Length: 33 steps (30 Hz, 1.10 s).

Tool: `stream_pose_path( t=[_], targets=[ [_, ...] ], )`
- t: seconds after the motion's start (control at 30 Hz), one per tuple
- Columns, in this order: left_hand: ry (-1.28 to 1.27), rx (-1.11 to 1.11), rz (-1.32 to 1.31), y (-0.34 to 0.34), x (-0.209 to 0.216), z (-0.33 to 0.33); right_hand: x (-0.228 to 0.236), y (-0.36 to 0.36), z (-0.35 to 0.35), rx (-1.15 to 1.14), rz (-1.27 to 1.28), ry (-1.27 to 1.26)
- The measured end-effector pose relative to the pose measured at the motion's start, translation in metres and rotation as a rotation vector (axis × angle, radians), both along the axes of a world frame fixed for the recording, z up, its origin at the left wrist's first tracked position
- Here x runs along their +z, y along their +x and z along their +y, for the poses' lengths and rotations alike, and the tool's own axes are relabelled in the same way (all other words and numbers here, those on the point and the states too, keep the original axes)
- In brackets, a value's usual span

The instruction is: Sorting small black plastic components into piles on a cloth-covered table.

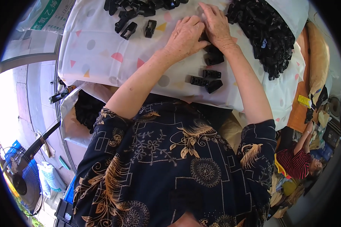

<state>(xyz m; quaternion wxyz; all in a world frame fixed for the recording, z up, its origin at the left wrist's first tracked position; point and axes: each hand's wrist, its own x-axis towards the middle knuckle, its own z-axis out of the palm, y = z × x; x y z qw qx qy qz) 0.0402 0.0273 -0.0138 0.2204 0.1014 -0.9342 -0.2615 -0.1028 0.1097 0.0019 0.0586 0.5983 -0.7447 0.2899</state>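
Note:
My left hand point(185, 39) and my right hand point(217, 29) meet over the patterned tablecloth point(102, 45). Between them a small black plastic part point(204, 36) shows only in part. The left fingers are curled and its thumb points toward the right hand. Those of the right hand lean in from the other side, mostly covering the part. Just below the right wrist lies another black part point(214, 56). Nearer me sits a small group of black clip-like parts point(206, 80).
A large heap of black parts point(267, 38) lies at the right, and more black parts point(134, 15) at the far left. An open bag of black pieces point(88, 109) hangs below the table edge. A fan point(22, 181) stands lower left; another person point(295, 160) is at the right.

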Motion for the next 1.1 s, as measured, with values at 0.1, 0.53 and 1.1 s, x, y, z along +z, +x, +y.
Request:
stream_pose_path(
  t=[0.1,0.53,1.1],
  targets=[
    [-0.016,0.004,0.03,-0.005,0.001,0.002,-0.003,-0.003,-0.002,-0.053,0.135,0.012],
    [-0.012,-0.078,0.106,0.038,-0.004,0.012,0.024,-0.046,0.034,-0.282,0.319,0.041],
    [-0.283,0.085,-0.244,0.024,0.002,-0.045,0.008,-0.045,0.101,-0.287,-0.458,0.11]
  ],
)
